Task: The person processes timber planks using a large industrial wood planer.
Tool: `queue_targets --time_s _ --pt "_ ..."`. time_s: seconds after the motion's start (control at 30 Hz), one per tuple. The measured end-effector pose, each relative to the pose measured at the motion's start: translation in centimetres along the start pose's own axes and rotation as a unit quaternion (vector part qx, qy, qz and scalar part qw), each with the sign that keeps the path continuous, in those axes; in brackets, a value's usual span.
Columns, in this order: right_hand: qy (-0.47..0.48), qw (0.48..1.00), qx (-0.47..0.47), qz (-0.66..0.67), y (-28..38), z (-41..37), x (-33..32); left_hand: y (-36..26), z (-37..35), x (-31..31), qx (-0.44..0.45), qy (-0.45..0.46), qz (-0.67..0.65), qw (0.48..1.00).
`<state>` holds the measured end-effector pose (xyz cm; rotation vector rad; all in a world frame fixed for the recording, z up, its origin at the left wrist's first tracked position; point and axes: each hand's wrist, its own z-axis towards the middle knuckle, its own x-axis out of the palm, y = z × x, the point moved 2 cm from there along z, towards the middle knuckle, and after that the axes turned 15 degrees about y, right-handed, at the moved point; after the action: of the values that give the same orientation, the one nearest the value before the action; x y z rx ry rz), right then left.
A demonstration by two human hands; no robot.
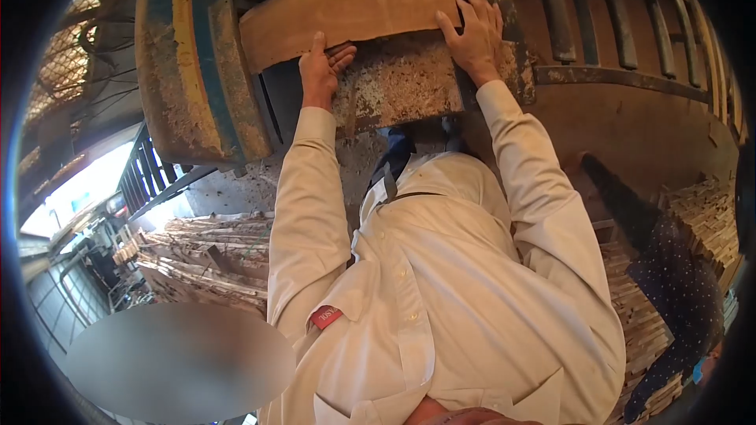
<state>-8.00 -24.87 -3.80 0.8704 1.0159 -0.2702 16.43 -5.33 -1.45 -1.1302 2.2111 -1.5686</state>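
A wide wooden board (354, 0) lies on the rusty bed of a machine, its left end against the blue-and-yellow machine housing (189, 63). My left hand (321, 71) is at the board's near edge, thumb over the top face and fingers along or just under the edge. At the board's right end, my right hand (476, 31) lies with fingers spread, thumb near the board's corner; it touches the end without wrapping round it. Below the board shows the machine's front plate (402, 86), covered in wood dust. What lies inside the housing is hidden.
A frame with dark rollers or bars (618, 20) extends right of the machine. Stacked wood strips (701, 212) stand at right, beside a person in a dotted dark garment (681, 283). Long wood pieces (213, 256) are piled at left. A blurred oval covers the lower left.
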Motion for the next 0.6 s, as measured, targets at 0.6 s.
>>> queue_targets --time_s 0.6 --pt "0.029 1.0 0.011 0.001 0.1 0.2 0.2 1.6 -0.3 0.4 0.044 -0.021 -0.04 0.998"
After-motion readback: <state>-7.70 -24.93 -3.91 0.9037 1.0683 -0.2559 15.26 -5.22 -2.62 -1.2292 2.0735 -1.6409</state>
